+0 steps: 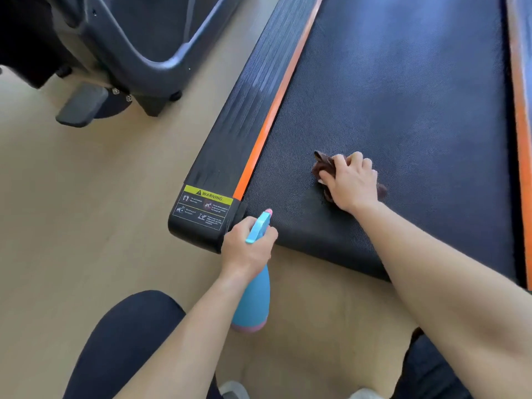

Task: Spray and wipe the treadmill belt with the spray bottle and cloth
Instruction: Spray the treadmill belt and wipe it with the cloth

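Pressing brown cloth point(323, 165) onto belt point(403, 110) near its end with right hand point(352, 182), fingers curled over it. Gripping blue bottle point(253, 298) by the neck in left hand point(244, 250), nozzle just beside yellow "WARNING" label point(205, 208) on rail point(244, 110).

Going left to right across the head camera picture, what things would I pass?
In order: grey pedal, warning label, spray bottle, brown cloth, far-right orange strip.

Bright daylight, soft blur, wide-angle bowing
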A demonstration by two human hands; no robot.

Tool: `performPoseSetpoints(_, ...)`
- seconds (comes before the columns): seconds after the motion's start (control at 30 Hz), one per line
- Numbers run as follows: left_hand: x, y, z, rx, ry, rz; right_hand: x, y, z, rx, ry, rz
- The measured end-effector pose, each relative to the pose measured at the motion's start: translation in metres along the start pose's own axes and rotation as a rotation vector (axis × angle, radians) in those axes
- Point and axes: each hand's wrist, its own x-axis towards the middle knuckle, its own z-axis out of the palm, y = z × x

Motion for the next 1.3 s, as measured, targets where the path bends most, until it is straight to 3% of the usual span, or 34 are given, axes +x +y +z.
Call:
performPoseSetpoints(0.1,0.012,0.005,-0.011,-0.022,-0.013,-0.008,-0.018,-0.018,0.014,-0.091,0.032,-0.062)
performPoseSetpoints(0.2,0.02,0.011,-0.019,-0.048,-0.031,0.018,-0.08,-0.017,0.024,-0.102,0.099,-0.319)
performPoseSetpoints(0.3,0.022,0.013,-0.025,-0.045,-0.046,0.043,-0.102,-0.009,0.023,-0.11,0.049,-0.498)
performPoseSetpoints(0.37,0.023,0.012,-0.027,-0.04,-0.053,0.062,-0.073,-0.008,0.024,-0.118,0.045,-0.436)
performPoseSetpoints(0.47,0.024,0.007,-0.025,-0.057,-0.057,0.087,-0.005,-0.014,0.018,-0.094,0.02,-0.125)
performPoseSetpoints(0.53,0.023,0.005,-0.023,-0.082,-0.044,0.089,0.011,-0.02,0.018,-0.099,-0.01,-0.027)
performPoseSetpoints(0.6,0.024,0.004,-0.022,-0.111,-0.031,0.085,-0.012,-0.028,0.02,-0.125,0.043,-0.074)
performPoseSetpoints(0.67,0.024,0.006,-0.022,-0.135,-0.026,0.074,-0.061,-0.029,0.024,-0.123,0.095,-0.244)
performPoseSetpoints(0.77,0.023,0.008,-0.022,-0.16,-0.037,0.061,-0.099,-0.017,0.024,-0.107,0.033,-0.503)
performPoseSetpoints(0.83,0.023,0.005,-0.022,-0.162,-0.04,0.057,-0.078,-0.015,0.023,-0.109,0.032,-0.491)
performPoseSetpoints(0.97,0.026,0.0,-0.021,-0.134,-0.012,0.043,-0.006,-0.036,0.026,-0.085,0.018,-0.192)
performPoseSetpoints(1.03,0.027,-0.002,-0.021,-0.141,-0.001,0.028,-0.003,-0.046,0.027,-0.091,0.024,-0.127)
performPoseSetpoints(1.17,0.027,0.0,-0.019,-0.164,-0.008,-0.006,-0.075,-0.047,0.032,-0.101,0.139,-0.309)
performPoseSetpoints(1.3,0.028,0.003,-0.015,-0.158,-0.02,-0.014,-0.069,-0.038,0.03,-0.081,0.067,-0.425)
